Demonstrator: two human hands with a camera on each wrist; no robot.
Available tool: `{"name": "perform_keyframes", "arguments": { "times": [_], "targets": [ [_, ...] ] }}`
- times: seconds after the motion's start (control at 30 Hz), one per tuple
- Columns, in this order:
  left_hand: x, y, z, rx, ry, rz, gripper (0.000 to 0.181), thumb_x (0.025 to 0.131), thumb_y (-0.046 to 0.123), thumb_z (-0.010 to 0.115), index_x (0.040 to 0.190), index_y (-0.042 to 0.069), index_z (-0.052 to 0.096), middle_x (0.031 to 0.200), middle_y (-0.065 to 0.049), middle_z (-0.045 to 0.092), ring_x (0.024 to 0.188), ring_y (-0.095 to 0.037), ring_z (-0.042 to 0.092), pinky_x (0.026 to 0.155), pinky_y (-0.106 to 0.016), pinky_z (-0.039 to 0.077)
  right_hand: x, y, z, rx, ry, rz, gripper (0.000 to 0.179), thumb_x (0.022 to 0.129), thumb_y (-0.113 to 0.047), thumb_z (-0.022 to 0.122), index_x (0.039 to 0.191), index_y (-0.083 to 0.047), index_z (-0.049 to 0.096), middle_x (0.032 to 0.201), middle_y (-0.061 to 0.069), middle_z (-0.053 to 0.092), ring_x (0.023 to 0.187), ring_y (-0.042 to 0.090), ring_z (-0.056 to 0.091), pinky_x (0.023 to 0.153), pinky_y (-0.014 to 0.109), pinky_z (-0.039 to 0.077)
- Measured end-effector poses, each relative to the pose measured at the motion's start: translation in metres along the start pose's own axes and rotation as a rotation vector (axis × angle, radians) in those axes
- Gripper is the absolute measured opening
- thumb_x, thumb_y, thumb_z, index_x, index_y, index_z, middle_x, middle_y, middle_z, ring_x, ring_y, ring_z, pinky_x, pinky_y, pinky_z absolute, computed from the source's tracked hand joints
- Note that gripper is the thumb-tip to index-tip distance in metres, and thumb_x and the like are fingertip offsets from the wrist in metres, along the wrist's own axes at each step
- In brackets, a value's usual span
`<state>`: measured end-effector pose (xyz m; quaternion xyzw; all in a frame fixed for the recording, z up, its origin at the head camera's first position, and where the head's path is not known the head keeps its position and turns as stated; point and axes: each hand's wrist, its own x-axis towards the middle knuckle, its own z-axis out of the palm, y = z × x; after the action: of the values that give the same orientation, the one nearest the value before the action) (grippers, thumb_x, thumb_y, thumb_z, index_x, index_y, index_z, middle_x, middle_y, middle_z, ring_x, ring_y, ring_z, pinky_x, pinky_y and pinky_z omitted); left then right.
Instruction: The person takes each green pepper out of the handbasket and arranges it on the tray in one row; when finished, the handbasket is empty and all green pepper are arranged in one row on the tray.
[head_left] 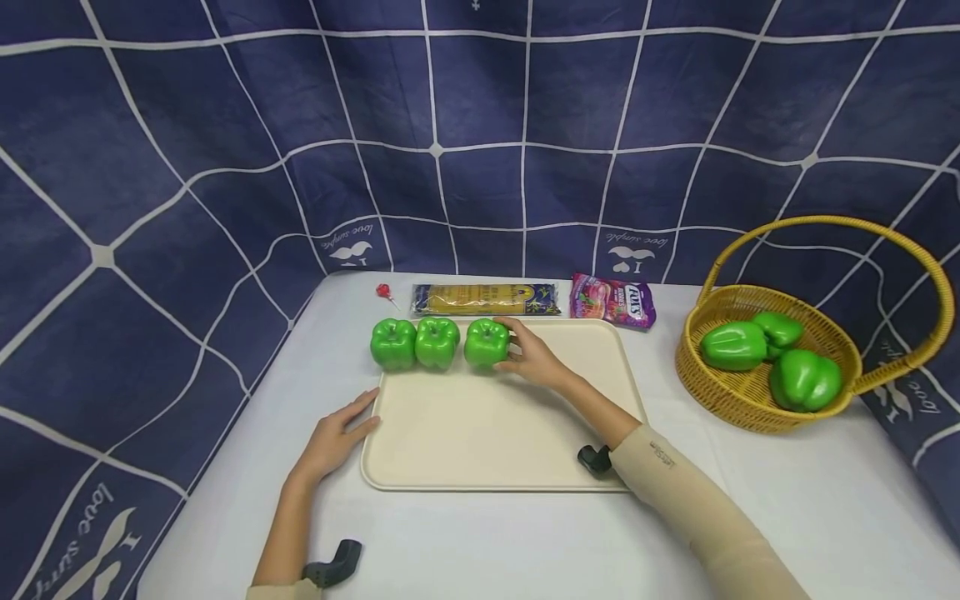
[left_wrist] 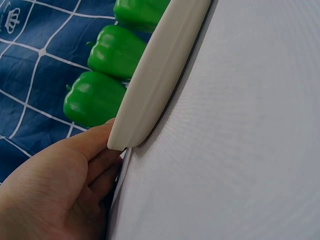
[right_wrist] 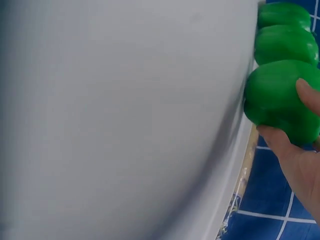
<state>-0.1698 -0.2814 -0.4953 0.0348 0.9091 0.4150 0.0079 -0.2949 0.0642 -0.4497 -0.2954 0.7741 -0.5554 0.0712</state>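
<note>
A cream tray (head_left: 495, 433) lies on the white tabletop. Along its far left edge stand two green bell peppers, the left one (head_left: 393, 344) and the middle one (head_left: 437, 342), side by side. A third bell pepper (head_left: 486, 343) stands slightly apart to their right. My right hand (head_left: 534, 357) grips this third pepper from its right side; the right wrist view shows thumb and fingers around the pepper (right_wrist: 280, 95). My left hand (head_left: 333, 437) touches the tray's left rim with extended fingers; in the left wrist view the hand (left_wrist: 65, 185) meets the tray's corner.
At the right, a yellow wicker basket (head_left: 723, 400) with a tall handle holds several green peppers (head_left: 735, 346). Behind the tray lie a red lollipop (head_left: 384, 291), a pack of noodles (head_left: 486, 298) and a purple candy bag (head_left: 612, 300). Blue checked cloth (head_left: 480, 108) hangs behind.
</note>
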Motion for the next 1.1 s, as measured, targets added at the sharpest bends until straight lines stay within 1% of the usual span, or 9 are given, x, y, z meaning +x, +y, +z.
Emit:
{"name": "perform_keyframes", "arguments": {
  "times": [0.17,0.3,0.47,0.63,0.7,0.83,0.93,1.1],
  "targets": [
    [0.0,-0.001,0.0,0.005,0.002,0.003,0.057,0.089,0.044,0.056,0.139,0.019,0.044,0.144,-0.011,0.035,0.133,-0.032,0.03,0.108,-0.051,0.024,0.004,0.002,0.004,0.009,-0.003,-0.024,0.081,0.073,0.01,0.071,0.14,0.001,0.027,0.145,0.019,0.027,0.13,0.039,0.032,0.1,0.038,0.039],
    [0.0,0.0,0.0,0.003,0.003,0.01,0.056,0.09,0.043,0.056,0.139,0.018,0.044,0.144,-0.011,0.035,0.133,-0.032,0.03,0.108,-0.051,0.024,0.006,0.002,0.007,-0.008,0.003,-0.029,0.082,0.072,0.011,0.071,0.14,0.0,0.027,0.146,0.018,0.027,0.131,0.037,0.031,0.101,0.038,0.038],
    [0.0,0.001,-0.001,0.003,0.005,0.012,0.057,0.09,0.044,0.056,0.139,0.017,0.044,0.144,-0.011,0.036,0.133,-0.033,0.03,0.108,-0.051,0.024,0.008,0.005,0.01,-0.019,0.01,-0.039,0.084,0.072,0.011,0.071,0.14,0.003,0.024,0.145,0.02,0.027,0.13,0.037,0.032,0.101,0.039,0.038],
    [0.001,0.001,-0.001,0.006,0.006,0.012,0.057,0.09,0.044,0.055,0.139,0.017,0.044,0.144,-0.011,0.036,0.133,-0.032,0.03,0.108,-0.05,0.024,0.008,0.005,0.01,-0.068,0.022,-0.038,0.088,0.072,0.005,0.075,0.142,0.0,0.022,0.143,0.021,0.03,0.128,0.038,0.035,0.099,0.042,0.041],
    [0.001,0.0,0.0,0.007,0.006,0.011,0.057,0.09,0.044,0.055,0.139,0.018,0.044,0.144,-0.011,0.036,0.133,-0.032,0.03,0.108,-0.05,0.023,0.008,0.003,0.01,-0.069,0.023,-0.034,0.089,0.072,0.004,0.075,0.143,-0.001,0.021,0.143,0.022,0.029,0.127,0.039,0.035,0.099,0.045,0.04],
    [0.001,0.001,-0.001,0.007,0.008,0.013,0.058,0.089,0.046,0.055,0.139,0.018,0.044,0.144,-0.011,0.036,0.133,-0.032,0.03,0.108,-0.051,0.024,0.002,-0.017,0.01,-0.066,0.015,-0.035,0.089,0.072,0.008,0.074,0.142,0.005,0.018,0.142,0.029,0.026,0.126,0.044,0.033,0.099,0.051,0.038],
    [0.0,0.001,-0.001,0.007,0.011,0.018,0.057,0.09,0.045,0.055,0.138,0.018,0.044,0.144,-0.012,0.036,0.132,-0.033,0.031,0.108,-0.051,0.024,-0.001,-0.032,0.01,-0.064,0.008,-0.03,0.086,0.072,0.01,0.072,0.14,0.009,0.018,0.141,0.032,0.025,0.126,0.046,0.033,0.099,0.051,0.038],
    [0.001,0.0,0.0,0.002,0.012,0.017,0.056,0.09,0.043,0.056,0.138,0.018,0.044,0.144,-0.011,0.036,0.133,-0.032,0.03,0.108,-0.051,0.024,0.006,-0.01,0.011,-0.036,0.018,-0.042,0.086,0.072,0.008,0.073,0.14,0.009,0.021,0.142,0.028,0.026,0.125,0.043,0.035,0.099,0.049,0.039]
  ]
}}
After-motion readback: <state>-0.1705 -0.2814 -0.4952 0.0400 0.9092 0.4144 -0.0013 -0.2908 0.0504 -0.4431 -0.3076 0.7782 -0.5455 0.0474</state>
